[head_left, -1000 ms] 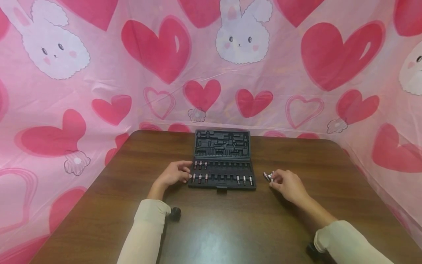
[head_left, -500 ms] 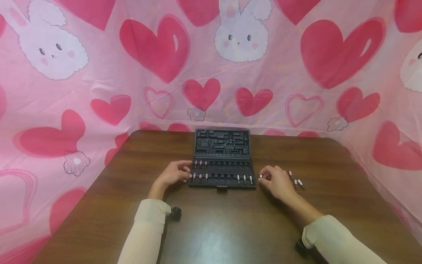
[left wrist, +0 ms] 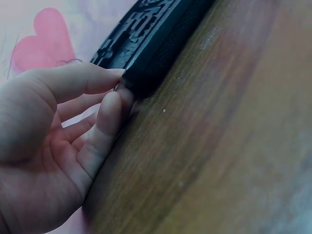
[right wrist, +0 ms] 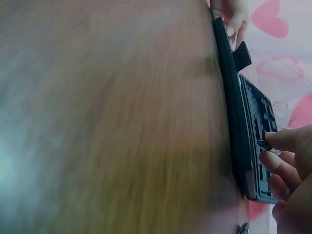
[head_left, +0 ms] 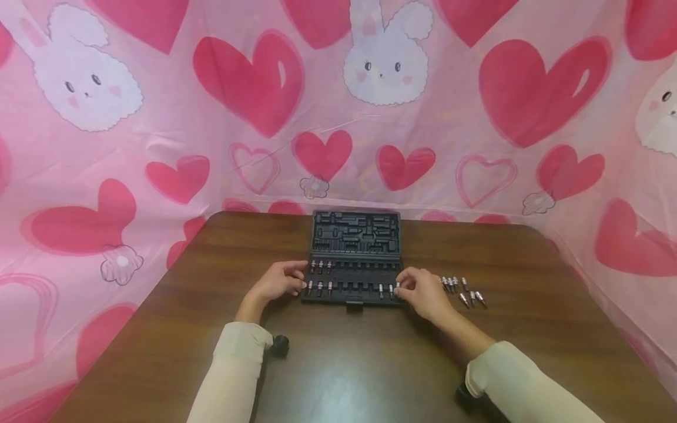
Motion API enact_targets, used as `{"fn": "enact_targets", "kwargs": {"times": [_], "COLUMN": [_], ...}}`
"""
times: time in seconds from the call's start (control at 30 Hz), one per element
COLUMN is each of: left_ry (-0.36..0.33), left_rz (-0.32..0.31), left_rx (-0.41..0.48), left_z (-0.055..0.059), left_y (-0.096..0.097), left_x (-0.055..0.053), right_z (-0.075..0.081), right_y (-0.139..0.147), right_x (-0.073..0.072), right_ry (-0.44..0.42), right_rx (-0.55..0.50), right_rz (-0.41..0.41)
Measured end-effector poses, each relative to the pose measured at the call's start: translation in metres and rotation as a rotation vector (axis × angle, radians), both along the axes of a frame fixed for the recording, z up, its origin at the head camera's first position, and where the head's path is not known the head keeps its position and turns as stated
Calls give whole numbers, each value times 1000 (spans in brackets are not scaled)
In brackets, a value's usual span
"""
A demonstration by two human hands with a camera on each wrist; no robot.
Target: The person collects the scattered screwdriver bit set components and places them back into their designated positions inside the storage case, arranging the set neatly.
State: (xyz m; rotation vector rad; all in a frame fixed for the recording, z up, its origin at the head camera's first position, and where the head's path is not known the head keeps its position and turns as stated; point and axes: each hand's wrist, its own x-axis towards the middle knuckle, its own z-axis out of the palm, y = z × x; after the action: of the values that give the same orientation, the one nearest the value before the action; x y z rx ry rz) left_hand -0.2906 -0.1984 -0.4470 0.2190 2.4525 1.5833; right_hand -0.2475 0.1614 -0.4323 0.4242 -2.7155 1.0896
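A black socket case (head_left: 351, 288) lies with its lid raised on the table. Two rows of bit sockets (head_left: 320, 288) fill its left slots, and a few more shiny bit sockets (head_left: 386, 291) stand at its front right. The left hand (head_left: 277, 281) holds the case's left edge, its thumb and index fingertip at the corner in the left wrist view. Over the right end of the case, the right hand (head_left: 425, 295) pinches a small metal bit socket (right wrist: 264, 144) between thumb and fingers. Those fingers partly hide the slots at that end.
Several loose bit sockets (head_left: 472, 296) lie on the wooden table (head_left: 338, 358) to the right of the case, beside the right hand. Behind the table hangs a pink cloth (head_left: 444, 117) printed with hearts and rabbits.
The right hand has moved left from the loose bit sockets to the case's right end, carrying one bit socket. The left hand has stayed at the case's left edge.
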Motion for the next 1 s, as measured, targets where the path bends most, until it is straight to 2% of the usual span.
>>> {"fn": "enact_targets", "kwargs": {"times": [0.07,0.23,0.3,1.0], "left_ry": [2,6,5,22], "left_rz": [-19,-34,-26,-63], "left_rx": [1,-4,-2,2], "left_z": [6,7,1,1], "left_y": [1,2,0,-2], "left_x": [4,4,0,0], "right_z": [0,-3,-4,-9], "right_y": [-4,-12,-15,-43], "right_x": [-2,-5,-6,-9], "right_ry": [-2,5,8,30], "right_rx": [8,25,30,58], "right_rz": [0,-7,-12,-4]}}
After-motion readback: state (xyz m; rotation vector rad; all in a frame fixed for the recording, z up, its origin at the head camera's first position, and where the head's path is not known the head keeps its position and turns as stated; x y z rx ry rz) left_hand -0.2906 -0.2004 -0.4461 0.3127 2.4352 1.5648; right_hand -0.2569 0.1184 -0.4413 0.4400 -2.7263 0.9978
